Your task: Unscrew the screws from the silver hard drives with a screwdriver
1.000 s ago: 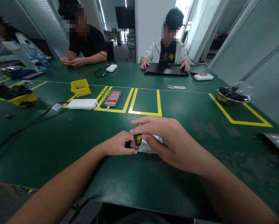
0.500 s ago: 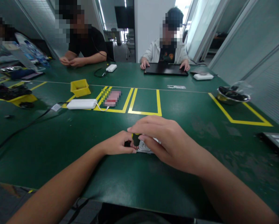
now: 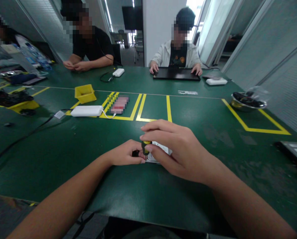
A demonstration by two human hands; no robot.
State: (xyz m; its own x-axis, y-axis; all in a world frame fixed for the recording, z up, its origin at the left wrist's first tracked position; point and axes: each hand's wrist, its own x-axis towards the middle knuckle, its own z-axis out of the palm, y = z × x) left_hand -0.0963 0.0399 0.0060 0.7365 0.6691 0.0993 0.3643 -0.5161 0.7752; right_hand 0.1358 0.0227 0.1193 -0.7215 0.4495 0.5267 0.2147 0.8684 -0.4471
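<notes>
Centre frame, I log: right hand (image 3: 179, 149) pinches yellow-black handle (image 3: 146, 148), fingers newly spread, likely mid-turn; left hand (image 3: 125, 152) beside silver device (image 3: 160, 148), grip unclear.

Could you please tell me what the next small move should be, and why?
Perhaps a slight twist of the screwdriver with the right hand, which holds it roughly upright, while the left hand is at the silver device's left end.
</notes>
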